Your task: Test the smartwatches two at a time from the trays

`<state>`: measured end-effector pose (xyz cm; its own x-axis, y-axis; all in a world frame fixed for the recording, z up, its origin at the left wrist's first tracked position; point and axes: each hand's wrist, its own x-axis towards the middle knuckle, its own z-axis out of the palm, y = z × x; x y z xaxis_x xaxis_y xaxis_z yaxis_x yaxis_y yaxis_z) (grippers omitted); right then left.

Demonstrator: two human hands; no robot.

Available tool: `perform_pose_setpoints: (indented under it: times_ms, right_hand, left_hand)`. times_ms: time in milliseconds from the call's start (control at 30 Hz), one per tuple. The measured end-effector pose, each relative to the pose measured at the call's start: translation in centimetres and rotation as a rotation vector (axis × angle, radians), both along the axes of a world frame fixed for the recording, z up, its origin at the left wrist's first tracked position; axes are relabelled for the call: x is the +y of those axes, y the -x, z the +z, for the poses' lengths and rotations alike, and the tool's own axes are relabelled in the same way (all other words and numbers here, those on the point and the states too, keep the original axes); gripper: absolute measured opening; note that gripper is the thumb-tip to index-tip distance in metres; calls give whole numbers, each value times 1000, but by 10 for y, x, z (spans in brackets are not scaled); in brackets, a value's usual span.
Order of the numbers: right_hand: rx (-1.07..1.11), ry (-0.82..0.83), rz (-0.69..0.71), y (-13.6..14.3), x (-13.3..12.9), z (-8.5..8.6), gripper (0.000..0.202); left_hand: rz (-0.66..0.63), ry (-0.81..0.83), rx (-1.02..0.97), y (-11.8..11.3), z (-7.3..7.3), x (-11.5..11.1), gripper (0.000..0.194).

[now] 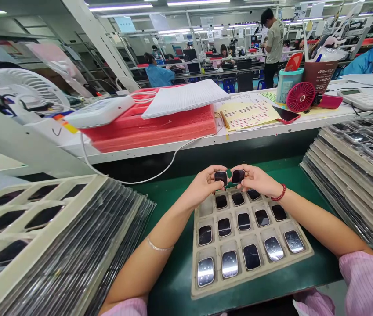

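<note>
My left hand (210, 181) pinches a smartwatch case (221, 177) with a dark, rounded-square screen. Right beside it, my right hand (254, 179) grips a second smartwatch case (238, 176), also screen toward me. Both are held up over the far edge of a beige compartment tray (197, 272). Rows of similar watch cases (243, 221) lie face up in the tray's pockets. One pocket at the far left corner (206, 206) has no case in it. My hands partly cover the far row.
Stacked trays with watch cases stand at left (84, 237) and right (344, 184) of the green work surface (169, 281). On the shelf ahead are red foam (160, 131), papers (186, 96), a phone (285, 115), a small fan (301, 96) and a white cable (169, 164). Several people work beyond.
</note>
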<state>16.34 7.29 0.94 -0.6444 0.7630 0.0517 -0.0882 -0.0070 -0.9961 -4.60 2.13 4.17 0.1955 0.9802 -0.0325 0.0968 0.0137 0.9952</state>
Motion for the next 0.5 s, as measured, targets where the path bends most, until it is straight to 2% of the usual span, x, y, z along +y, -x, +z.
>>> perform_pose_setpoints:
  times_ms: [100, 167, 267, 333, 433, 500]
  right_hand:
    - [-27, -14, -8, 4, 1, -7, 49]
    - [-49, -44, -11, 6, 0, -14, 44]
    - [-98, -93, 3, 7, 1, -31, 33]
    - [-179, -102, 26, 7, 8, -43, 36]
    - [-231, -140, 39, 7, 19, -54, 36]
    - [-237, -154, 40, 6, 22, -57, 37]
  left_hand:
    - [-4, -2, 14, 0, -11, 7, 51]
    - [4, -13, 37, -2, -22, 10, 47]
    - [13, 8, 165, -9, -36, 16, 28]
    - [66, 0, 242, -11, -41, 23, 18]
    - [123, -5, 368, -9, -34, 30, 15]
    - [145, 2, 466, -1, -18, 27, 15]
